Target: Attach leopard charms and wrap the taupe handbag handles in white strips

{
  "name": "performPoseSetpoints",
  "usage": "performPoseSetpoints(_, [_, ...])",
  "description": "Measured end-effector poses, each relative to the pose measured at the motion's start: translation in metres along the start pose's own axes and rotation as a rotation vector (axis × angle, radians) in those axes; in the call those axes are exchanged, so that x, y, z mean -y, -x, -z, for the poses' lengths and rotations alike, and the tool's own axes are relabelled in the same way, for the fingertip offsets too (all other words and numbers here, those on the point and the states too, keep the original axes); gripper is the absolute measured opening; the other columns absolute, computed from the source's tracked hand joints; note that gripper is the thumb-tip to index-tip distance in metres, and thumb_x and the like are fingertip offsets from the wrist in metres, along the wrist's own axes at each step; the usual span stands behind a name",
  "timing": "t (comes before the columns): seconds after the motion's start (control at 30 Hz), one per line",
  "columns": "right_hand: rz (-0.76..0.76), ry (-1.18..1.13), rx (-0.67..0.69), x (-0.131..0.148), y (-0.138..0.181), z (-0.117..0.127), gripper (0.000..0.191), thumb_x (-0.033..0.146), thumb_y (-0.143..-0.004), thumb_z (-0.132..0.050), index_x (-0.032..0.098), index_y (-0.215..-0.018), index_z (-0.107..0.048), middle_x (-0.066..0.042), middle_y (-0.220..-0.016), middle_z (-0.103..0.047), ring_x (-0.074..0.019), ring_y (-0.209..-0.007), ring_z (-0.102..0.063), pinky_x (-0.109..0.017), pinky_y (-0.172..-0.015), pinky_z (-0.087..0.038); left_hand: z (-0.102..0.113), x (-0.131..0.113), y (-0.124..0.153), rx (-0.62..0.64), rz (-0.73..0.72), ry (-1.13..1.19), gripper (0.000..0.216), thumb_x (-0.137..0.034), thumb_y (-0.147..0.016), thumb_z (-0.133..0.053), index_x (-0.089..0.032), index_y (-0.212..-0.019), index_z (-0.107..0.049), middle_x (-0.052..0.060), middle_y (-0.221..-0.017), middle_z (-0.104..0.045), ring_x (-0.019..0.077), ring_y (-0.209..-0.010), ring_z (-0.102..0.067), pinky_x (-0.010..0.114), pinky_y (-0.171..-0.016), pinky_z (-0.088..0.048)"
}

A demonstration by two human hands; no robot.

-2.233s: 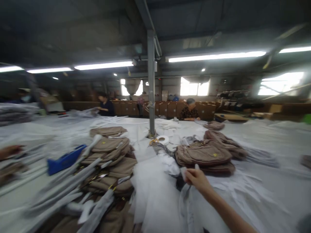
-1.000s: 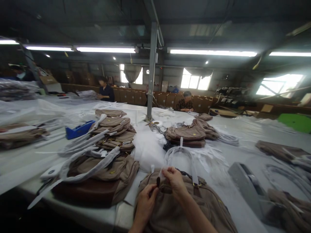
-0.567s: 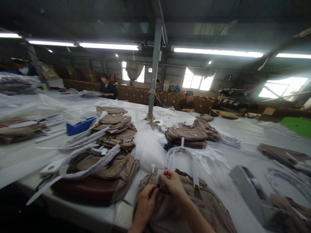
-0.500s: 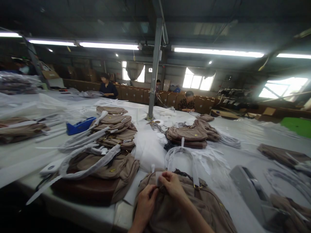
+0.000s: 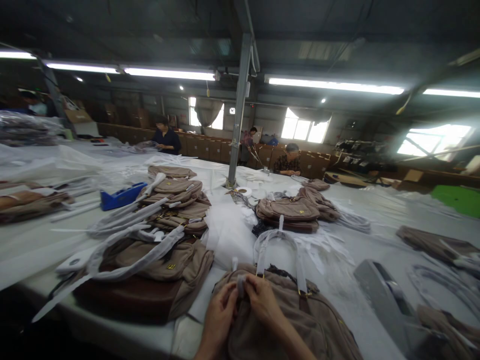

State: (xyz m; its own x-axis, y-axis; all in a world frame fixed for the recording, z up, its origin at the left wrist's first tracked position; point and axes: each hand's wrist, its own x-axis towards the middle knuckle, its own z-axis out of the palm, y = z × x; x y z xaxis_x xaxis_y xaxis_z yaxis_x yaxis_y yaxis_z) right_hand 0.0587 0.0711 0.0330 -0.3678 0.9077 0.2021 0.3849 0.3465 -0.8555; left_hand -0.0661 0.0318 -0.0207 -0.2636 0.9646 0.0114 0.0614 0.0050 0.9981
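Note:
In front of me lies a taupe handbag (image 5: 296, 320) with a looped handle wrapped in white material (image 5: 302, 267). Over its upper left part, my left hand (image 5: 220, 311) and my right hand (image 5: 264, 301) meet with fingertips pinched. Between them shows a small whitish wrapping piece (image 5: 240, 285), folded narrow; whatever lies inside it is hidden. Both hands are closed on it, the right from above and the left from the lower side. A short white wrapped tip (image 5: 234, 262) sticks up just behind the fingers.
Left of me rests another handbag with brown leather trim (image 5: 131, 295); stacked bags (image 5: 180, 200) and a blue tape dispenser (image 5: 122, 196) are behind it. A grey tape dispenser (image 5: 390, 300) stands right. White sheets (image 5: 228, 225) lie mid-table near a metal post (image 5: 238, 115). Several people work farther back.
The white piece stood up as a flat square and is now folded narrow between my fingers. My right hand has come down slightly. At far left, a hand or forearm has appeared over a bag.

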Motion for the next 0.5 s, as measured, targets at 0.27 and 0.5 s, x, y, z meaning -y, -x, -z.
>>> performPoseSetpoints(0.27, [-0.1,-0.042,-0.057,-0.0045,0.0009,0.0036,0.035,0.022,-0.08,-0.048,0.013,-0.112,-0.06,-0.009,-0.099,-0.068,-0.0207,-0.091,-0.062,-0.027,-0.08,-0.045,-0.0004,0.0046,-0.0001,0.058,0.108,0.172,0.035,-0.051,-0.072,-0.061,-0.017,-0.078,-0.058,-0.007,-0.047,-0.046,0.0071,-0.038,-0.039,0.017,-0.037,-0.028])
performPoseSetpoints(0.5, [-0.092,0.046,-0.023,-0.0084,-0.0047,0.0001,0.019,0.022,-0.076,-0.054,0.016,-0.079,-0.072,-0.004,-0.077,-0.069,-0.0193,-0.074,-0.061,-0.027,-0.067,-0.042,-0.0005,0.0071,-0.0027,0.067,0.105,0.235,0.04,-0.053,-0.067,-0.065,-0.015,-0.076,-0.057,-0.007,-0.045,-0.047,0.0063,-0.037,-0.04,0.016,-0.035,-0.029])
